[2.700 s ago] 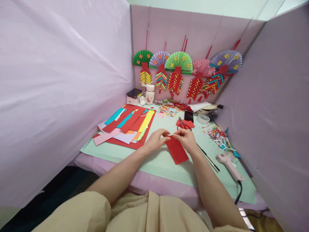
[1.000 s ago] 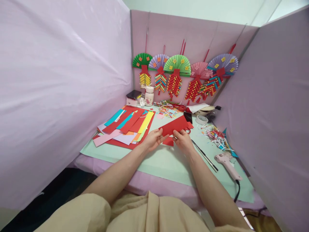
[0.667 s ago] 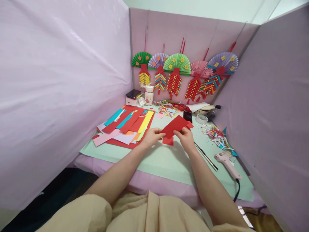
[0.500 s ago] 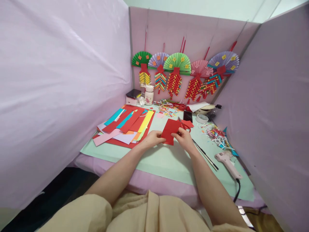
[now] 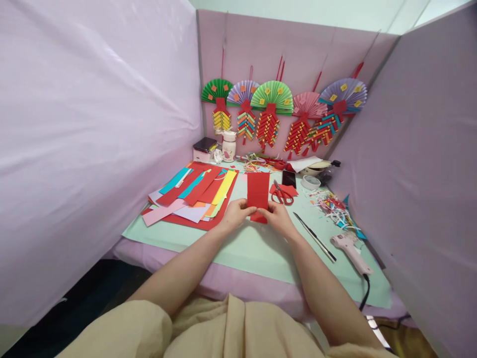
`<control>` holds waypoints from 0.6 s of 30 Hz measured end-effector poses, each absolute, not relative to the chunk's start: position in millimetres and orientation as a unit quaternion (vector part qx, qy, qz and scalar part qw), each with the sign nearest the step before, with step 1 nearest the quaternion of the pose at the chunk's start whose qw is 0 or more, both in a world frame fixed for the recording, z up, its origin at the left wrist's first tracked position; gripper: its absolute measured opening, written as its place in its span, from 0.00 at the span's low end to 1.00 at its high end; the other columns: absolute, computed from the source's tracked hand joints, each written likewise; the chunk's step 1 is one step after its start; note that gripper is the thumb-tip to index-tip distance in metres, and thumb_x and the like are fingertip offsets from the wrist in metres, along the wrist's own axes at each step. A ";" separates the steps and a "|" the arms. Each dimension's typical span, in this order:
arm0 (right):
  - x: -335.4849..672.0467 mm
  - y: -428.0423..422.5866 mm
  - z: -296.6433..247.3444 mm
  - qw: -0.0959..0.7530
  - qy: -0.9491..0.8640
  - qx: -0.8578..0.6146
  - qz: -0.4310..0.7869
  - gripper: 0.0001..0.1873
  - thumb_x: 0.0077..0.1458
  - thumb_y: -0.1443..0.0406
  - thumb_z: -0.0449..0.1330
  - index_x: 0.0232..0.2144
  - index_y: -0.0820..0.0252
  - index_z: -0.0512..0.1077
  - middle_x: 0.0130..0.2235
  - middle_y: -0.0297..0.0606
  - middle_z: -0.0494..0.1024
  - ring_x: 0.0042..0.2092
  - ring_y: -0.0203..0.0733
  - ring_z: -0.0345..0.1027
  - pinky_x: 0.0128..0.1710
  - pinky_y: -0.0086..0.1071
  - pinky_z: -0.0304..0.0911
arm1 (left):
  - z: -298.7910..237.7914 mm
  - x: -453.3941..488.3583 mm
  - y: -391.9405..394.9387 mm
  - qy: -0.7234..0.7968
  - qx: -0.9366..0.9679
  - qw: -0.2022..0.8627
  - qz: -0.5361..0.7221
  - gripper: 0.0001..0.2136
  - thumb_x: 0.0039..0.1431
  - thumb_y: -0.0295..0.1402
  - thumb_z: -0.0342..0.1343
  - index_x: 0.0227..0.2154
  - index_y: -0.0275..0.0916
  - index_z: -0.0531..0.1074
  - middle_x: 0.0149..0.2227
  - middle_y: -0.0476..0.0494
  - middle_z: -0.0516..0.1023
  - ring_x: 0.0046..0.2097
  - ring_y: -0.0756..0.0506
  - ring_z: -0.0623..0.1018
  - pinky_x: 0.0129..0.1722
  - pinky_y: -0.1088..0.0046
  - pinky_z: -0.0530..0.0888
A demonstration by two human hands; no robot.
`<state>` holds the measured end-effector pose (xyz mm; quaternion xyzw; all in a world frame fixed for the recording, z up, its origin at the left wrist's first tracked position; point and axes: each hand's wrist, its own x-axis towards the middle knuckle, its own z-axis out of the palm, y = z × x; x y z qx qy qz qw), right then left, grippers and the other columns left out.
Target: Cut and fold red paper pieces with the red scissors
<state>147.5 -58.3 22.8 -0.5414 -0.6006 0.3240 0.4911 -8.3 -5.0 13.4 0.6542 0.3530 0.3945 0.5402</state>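
Both my hands pinch a red rectangular piece of paper (image 5: 258, 190) above the middle of the table. It stands upright and has creases across it. My left hand (image 5: 238, 213) is closed on its lower left edge, and my right hand (image 5: 277, 216) on its lower right edge, thumbs in front. The thumb tips nearly meet, and fingers behind the paper are hidden. Just right of the paper, red-handled scissors (image 5: 282, 195) lie on more red paper (image 5: 288, 189). A dark and silver pen-like stick (image 5: 315, 237) rests to the right of my right hand.
Coloured paper strips (image 5: 197, 189) lie on a large red sheet at left. A pink glue gun (image 5: 352, 252) with a black cord is at right, near paper scraps (image 5: 337, 209). A phone (image 5: 289, 178), tape roll (image 5: 310, 182) and bottle (image 5: 228, 146) stand behind. Paper fans (image 5: 272, 97) hang at the back.
The red paper has turned from a tilt to upright and straight. My right hand has moved down and away from the scissors, and my left hand has shifted slightly left.
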 end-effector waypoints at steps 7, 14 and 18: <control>145.4 -56.0 15.9 0.485 -0.578 -0.590 0.289 0.13 0.48 0.56 0.61 0.28 0.63 0.74 0.27 0.34 0.74 0.28 0.38 0.63 0.27 0.30 0.57 | 3.4 -6.5 -2.0 0.381 0.694 0.433 0.431 0.06 0.49 0.35 0.57 0.24 0.37 0.68 0.25 0.50 0.73 0.30 0.49 0.72 0.30 0.74 0.67; 145.8 -57.0 17.1 0.500 -0.564 -0.607 0.250 0.15 0.45 0.56 0.62 0.20 0.60 0.65 0.21 0.29 0.66 0.25 0.34 0.55 0.24 0.29 0.51 | 8.5 -6.2 -6.2 0.405 0.687 0.417 0.435 0.06 0.49 0.34 0.56 0.22 0.38 0.67 0.23 0.51 0.73 0.29 0.49 0.72 0.29 0.74 0.66; 147.3 -56.9 18.3 0.505 -0.557 -0.607 0.258 0.18 0.44 0.56 0.63 0.17 0.59 0.61 0.19 0.27 0.61 0.24 0.33 0.51 0.24 0.29 0.49 | 7.3 -7.1 -4.3 0.416 0.679 0.420 0.435 0.09 0.48 0.36 0.57 0.20 0.38 0.67 0.22 0.51 0.73 0.28 0.48 0.73 0.29 0.74 0.66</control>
